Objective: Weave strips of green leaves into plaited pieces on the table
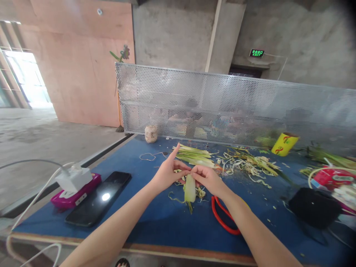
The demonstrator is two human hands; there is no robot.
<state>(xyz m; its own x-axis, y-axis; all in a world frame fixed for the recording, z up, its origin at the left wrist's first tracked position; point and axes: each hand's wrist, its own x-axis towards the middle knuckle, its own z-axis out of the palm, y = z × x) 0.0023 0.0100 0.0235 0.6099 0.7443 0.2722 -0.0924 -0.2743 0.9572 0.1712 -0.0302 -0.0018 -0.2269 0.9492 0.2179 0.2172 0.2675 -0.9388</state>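
Observation:
Near the middle of the table, my left hand (171, 171) and my right hand (207, 178) meet at the top of a broad pale green plant piece (190, 188), white toward its edge. Its lower end hangs toward me. My right fingers pinch its upper end. My left thumb and fingertips close on the same spot, with one finger pointing up. Thin plant shreds (200, 193) lie under and around my hands. Just behind them is a bundle of long green-white stalks (194, 155). A red-handled tool (219, 218), probably scissors, lies partly hidden under my right forearm.
Left on the blue table (167, 230) are a phone (98, 198) and a magenta power strip (75, 194) with a white charger. Peeled scraps (250, 163), a yellow roll (284, 144) and a black object (314, 207) occupy the right. A perforated metal screen (167, 96) stands behind.

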